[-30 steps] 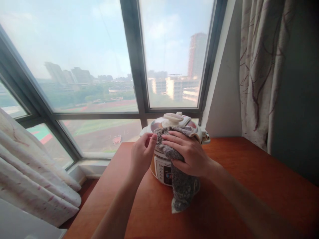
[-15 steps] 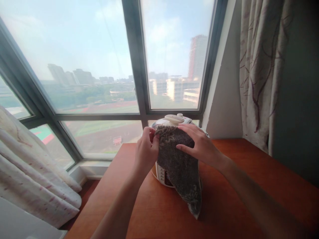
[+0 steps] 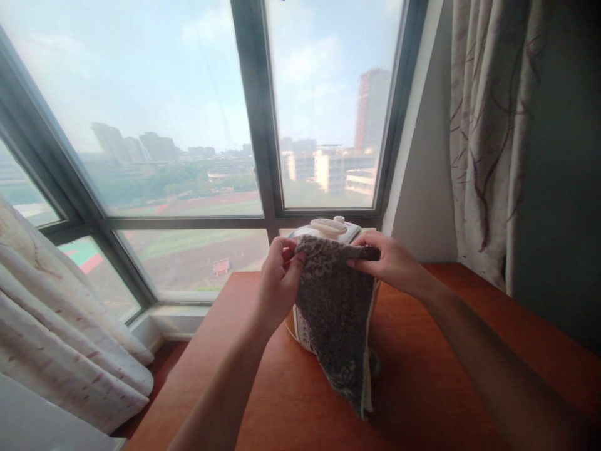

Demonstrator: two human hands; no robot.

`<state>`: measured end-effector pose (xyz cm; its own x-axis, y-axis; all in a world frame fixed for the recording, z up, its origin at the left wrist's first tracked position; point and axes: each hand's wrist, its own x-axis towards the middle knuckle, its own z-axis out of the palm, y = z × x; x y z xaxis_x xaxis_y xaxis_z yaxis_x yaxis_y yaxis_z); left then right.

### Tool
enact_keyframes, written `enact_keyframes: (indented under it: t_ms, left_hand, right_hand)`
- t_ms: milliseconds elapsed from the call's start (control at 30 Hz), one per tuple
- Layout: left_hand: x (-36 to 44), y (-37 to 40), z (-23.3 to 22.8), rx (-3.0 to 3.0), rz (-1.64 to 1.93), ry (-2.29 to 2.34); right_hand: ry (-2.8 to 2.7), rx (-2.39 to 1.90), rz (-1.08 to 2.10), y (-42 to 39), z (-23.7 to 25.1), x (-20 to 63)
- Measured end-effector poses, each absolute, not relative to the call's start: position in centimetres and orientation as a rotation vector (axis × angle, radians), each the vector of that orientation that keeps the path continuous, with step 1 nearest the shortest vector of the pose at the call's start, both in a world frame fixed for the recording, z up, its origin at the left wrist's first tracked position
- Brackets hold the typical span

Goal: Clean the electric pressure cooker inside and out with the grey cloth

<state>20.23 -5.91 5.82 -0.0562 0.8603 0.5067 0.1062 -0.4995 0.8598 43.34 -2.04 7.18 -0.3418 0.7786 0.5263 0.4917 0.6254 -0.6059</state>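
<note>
A dark grey patterned cloth (image 3: 334, 313) hangs between my two hands in front of a rice cooker. My left hand (image 3: 279, 285) pinches its upper left corner. Along the top edge, to the right, my right hand (image 3: 387, 260) grips the cloth between thumb and fingers. The lower end tapers to a point just above or on the table; I cannot tell which. Behind the cloth, the white rice cooker (image 3: 300, 329) shows its lid, handle and a strip of its lower left side. Most of its front panel is hidden.
The reddish-brown wooden table (image 3: 422, 376) carries the cooker near its far edge. Large windows (image 3: 323, 113) stand behind it. A patterned curtain (image 3: 488, 138) hangs at the right, another curtain (image 3: 61, 338) at the left.
My right hand has gone from lying spread against the cloth to pinching its top edge. The cloth's top is stretched straighter, and its lower tip has swung slightly left.
</note>
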Motion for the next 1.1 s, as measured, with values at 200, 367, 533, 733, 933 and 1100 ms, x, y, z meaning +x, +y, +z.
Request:
enact_keyframes:
  t_ms: [200,367,533,733,933,1100]
  left_hand:
    - [20.0,-7.3,7.9,1.638,1.696,1.050]
    - [19.1,-5.6,11.2,1.731,1.917,1.123]
    - [17.9,0.9,11.0,1.826,1.876,1.225]
    - [17.2,2.9,6.5,1.791,1.696,1.304]
    - [16.7,-3.5,2.8,1.656,1.783,1.387]
    - [18.2,-8.0,-1.9,1.477,1.634,1.491]
  right_hand:
    - [-2.014,-0.987,0.493,-4.3,10.1,43.4]
    - [-1.749,-0.805,0.765,-2.7,12.4,41.8]
    - [-1.600,-0.899,0.639,1.6,12.2,40.1]
    - [-1.702,-1.092,0.270,4.1,10.0,40.1]
    - [-1.698,-1.222,0.125,2.2,9.5,41.0]
    - [-1.783,-1.328,-0.043,0.9,7.8,40.6]
